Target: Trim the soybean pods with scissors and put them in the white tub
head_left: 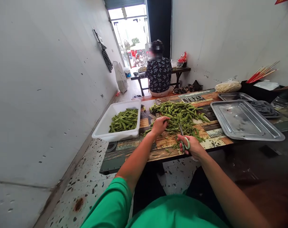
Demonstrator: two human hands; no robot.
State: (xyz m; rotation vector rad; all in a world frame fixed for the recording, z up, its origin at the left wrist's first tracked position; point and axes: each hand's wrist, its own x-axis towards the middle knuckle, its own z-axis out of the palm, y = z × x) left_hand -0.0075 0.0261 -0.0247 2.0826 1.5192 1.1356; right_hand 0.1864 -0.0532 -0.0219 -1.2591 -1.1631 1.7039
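Note:
My right hand [190, 146] is closed around the pale green handles of a pair of scissors [181, 129], whose blades point away from me towards the bean pods. My left hand [160, 125] is at the near left edge of a loose pile of green edamame pods [182, 110], with its fingers pinched together. Whatever is between those fingertips blends with the pods behind. Small green scraps lie on the table near the scissors. Left of the pile stands a white plastic tub [117, 136], partly filled with edamame pods [124, 121].
The patterned wooden table [165, 143] ends close to my lap. On its right are metal trays [245, 122], a bag of pale skewers [228, 86] and a black box [249, 88] with red-ended sticks. Beyond, a person [159, 74] sits facing away at another table [182, 70].

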